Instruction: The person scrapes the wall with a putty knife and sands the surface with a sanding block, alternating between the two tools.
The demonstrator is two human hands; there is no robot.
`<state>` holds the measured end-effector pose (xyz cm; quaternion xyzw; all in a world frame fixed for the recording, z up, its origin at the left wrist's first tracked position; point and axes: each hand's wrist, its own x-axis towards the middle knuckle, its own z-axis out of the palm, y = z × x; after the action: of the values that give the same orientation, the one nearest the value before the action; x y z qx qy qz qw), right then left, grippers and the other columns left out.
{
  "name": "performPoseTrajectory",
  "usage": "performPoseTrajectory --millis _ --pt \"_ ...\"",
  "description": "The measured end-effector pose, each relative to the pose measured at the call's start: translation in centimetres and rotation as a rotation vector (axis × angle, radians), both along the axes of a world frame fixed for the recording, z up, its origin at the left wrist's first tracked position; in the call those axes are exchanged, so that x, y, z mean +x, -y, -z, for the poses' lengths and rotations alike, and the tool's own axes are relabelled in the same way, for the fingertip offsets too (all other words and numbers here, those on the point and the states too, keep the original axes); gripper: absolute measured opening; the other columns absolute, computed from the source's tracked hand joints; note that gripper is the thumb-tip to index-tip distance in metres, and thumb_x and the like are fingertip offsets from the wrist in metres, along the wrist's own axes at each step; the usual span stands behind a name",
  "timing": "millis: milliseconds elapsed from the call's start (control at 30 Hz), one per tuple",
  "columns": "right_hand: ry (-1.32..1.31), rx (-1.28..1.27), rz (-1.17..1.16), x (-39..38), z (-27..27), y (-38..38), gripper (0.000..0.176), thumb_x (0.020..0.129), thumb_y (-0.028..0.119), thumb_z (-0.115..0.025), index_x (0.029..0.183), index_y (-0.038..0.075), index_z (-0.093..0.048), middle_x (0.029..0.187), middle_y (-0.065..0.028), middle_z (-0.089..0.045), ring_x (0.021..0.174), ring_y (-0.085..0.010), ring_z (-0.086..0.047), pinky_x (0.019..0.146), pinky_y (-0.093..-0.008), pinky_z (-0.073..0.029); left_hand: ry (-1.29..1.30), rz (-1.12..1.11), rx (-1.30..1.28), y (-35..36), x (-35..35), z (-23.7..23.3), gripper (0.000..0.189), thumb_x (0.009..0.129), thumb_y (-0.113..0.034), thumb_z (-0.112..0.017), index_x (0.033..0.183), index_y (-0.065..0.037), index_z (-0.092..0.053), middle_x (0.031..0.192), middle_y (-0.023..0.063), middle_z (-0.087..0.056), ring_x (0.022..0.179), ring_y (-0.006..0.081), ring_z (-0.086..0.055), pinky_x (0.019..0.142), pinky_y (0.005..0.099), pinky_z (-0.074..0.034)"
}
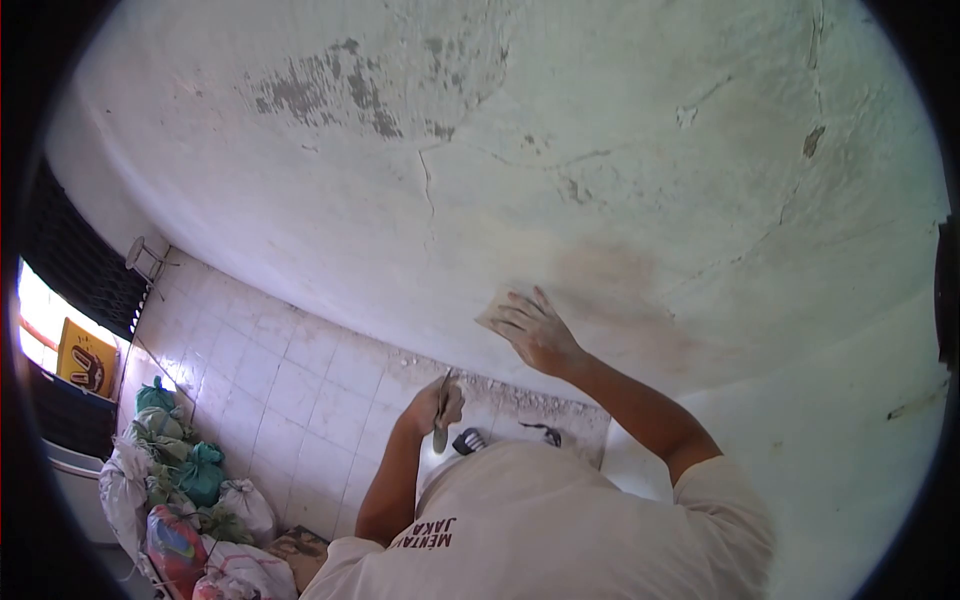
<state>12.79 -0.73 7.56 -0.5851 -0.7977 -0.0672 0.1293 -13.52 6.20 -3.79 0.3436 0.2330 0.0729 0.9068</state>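
Note:
My right hand (538,335) lies against the wall (400,220) with its fingers over a pale tan sheet of sandpaper (488,310). The sheet's left corner sticks out past my fingertips, and its rubbing side is hidden. Just right of it, a reddish-brown smear (605,275) stains the plaster. Down by my waist, my left hand (437,405) is closed round a scraper (440,440). Its greenish handle points down, and the thin blade shows edge-on above my fist. The scraper is apart from the wall.
Plaster crumbs (490,390) lie along the wall's foot on the tiled floor (290,400). Several tied bags (200,475) are heaped at lower left, below a yellow sign (85,358). A small stool (150,260) stands in the far corner. Cracks and grey bare patches (330,90) mark the wall.

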Motion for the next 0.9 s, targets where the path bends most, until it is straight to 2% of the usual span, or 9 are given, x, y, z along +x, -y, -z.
performPoseTrajectory --millis 67,167,267,367,400,533,633,733,900 --pt "-0.084 0.034 -0.037 -1.1 -0.9 0.2 0.04 0.084 0.013 -0.066 0.124 0.016 -0.064 0.124 -0.003 -0.059 0.133 -0.0295 -0.043 0.115 -0.057 -0.025 -0.056 -0.038 0.107 0.1 1.0 -1.0 0.051 0.103 -0.046 -0.037 0.085 -0.004 -0.059 0.06 0.0102 -0.053 0.035 0.014 -0.035 0.039 0.0266 -0.03" --pt "-0.371 0.084 -0.108 -2.9 -1.4 0.7 0.034 0.088 0.013 -0.065 0.123 0.012 -0.064 0.112 -0.0079 -0.064 0.115 -0.0301 -0.056 0.106 -0.0468 -0.039 -0.014 -0.087 0.139 0.3 1.9 -4.3 0.044 0.102 -0.044 -0.036 0.123 -0.008 -0.051 0.093 0.0142 -0.065 0.036 0.0104 -0.036 0.035 0.0228 -0.028" --pt "-0.895 -0.301 -0.008 -4.1 -1.0 1.8 0.025 0.094 0.012 -0.061 0.118 0.005 -0.064 0.1 -0.0072 -0.066 0.092 -0.0198 -0.062 0.086 -0.0323 -0.049 -0.032 -0.164 0.13 0.6 2.7 -5.9 0.056 0.102 -0.045 -0.038 0.147 -0.013 -0.032 0.113 0.0178 -0.061 0.036 0.0122 -0.037 0.037 0.0235 -0.03" --pt "-1.653 -0.403 0.071 -6.3 0.2 2.5 0.019 0.097 0.01 -0.059 0.112 0.0 -0.064 0.095 -0.0028 -0.065 0.081 -0.0081 -0.057 0.073 -0.0243 -0.046 0.07 -0.231 0.143 0.8 3.3 -6.0 0.05 0.101 -0.045 -0.041 0.138 -0.011 -0.041 0.119 0.0148 -0.06 0.035 0.0117 -0.036 0.036 0.0233 -0.03" --pt "-1.741 -0.426 0.124 -5.7 2.5 2.5 0.021 0.097 0.013 -0.061 0.113 -0.001 -0.062 0.098 0.0021 -0.062 0.087 -0.0038 -0.055 0.074 -0.0233 -0.047 0.068 -0.319 0.137 1.3 3.7 -6.1 0.038 0.101 -0.04 -0.046 0.125 -0.011 -0.048 0.11 0.0112 -0.062 0.035 0.0115 -0.036 0.036 0.023 -0.03" --pt "-1.917 -0.185 0.267 -7.3 3.7 3.5 0.038 0.096 0.015 -0.062 0.129 0.0 -0.052 0.111 -0.0014 -0.06 0.098 -0.0066 -0.056 0.083 -0.0219 -0.045 -0.011 -0.542 0.218 2.4 5.7 -6.9 0.019 0.1 -0.028 -0.054 0.105 -0.01 -0.051 0.088 0.0044 -0.058 0.036 0.0089 -0.037 0.033 0.0227 -0.028" --pt "-1.895 -0.261 0.52 -8.0 4.9 5.5 0.047 0.096 0.015 -0.062 0.138 0.002 -0.043 0.119 -0.0032 -0.056 0.105 -0.0098 -0.056 0.091 -0.0247 -0.045 -0.074 -0.704 0.289 3.1 7.5 -7.1 0.019 0.101 -0.028 -0.054 0.099 -0.01 -0.049 0.081 0.0025 -0.056 0.036 0.0074 -0.038 0.032 0.0225 -0.028" --pt "-1.827 -0.368 0.311 -7.9 6.9 7.1 0.052 0.097 0.018 -0.062 0.139 0.0 -0.038 0.102 -0.0066 -0.06 0.095 -0.0131 -0.059 0.076 -0.0291 -0.05 -0.087 -0.81 0.286 3.7 9.5 -7.1 0.017 0.101 -0.024 -0.055 0.095 -0.01 -0.048 0.073 0.0018 -0.055 0.038 0.0067 -0.04 0.032 0.022 -0.027" --pt "-1.841 -0.637 0.135 -4.4 6.2 7.8 0.049 0.095 0.01 -0.061 0.138 0.003 -0.038 0.114 -0.0086 -0.056 0.105 -0.0151 -0.056 0.089 -0.0317 -0.048 -0.024 -0.877 0.233 5.3 12.4 -7.6 0.017 0.101 -0.02 -0.055 0.092 -0.008 -0.046 0.069 0.0013 -0.053 0.041 0.0048 -0.041 0.033 0.0218 -0.032"
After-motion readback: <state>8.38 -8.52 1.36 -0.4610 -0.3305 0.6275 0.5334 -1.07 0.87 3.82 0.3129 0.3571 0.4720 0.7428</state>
